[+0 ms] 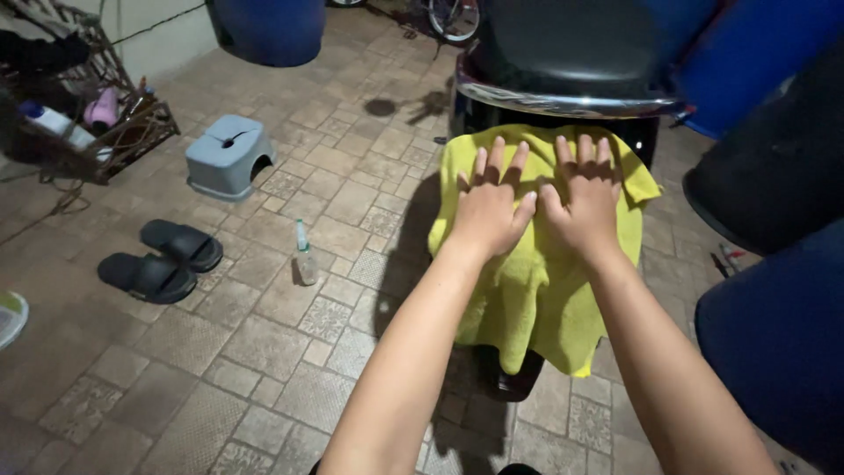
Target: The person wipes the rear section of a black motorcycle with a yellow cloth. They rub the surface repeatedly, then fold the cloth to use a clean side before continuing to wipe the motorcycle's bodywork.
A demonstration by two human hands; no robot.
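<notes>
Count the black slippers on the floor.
2: both lie side by side on the tiled floor at left, one slipper nearer the grey stool, the other slipper just below it. More may be hidden.

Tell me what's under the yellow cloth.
Both hands, left and right, press flat on the yellow cloth. It drapes the scooter's rear; a dark wheel shows below. The surface beneath is covered.

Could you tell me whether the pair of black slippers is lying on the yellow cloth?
No, the black slippers lie on the tiled floor well to the left of the yellow cloth.
</notes>
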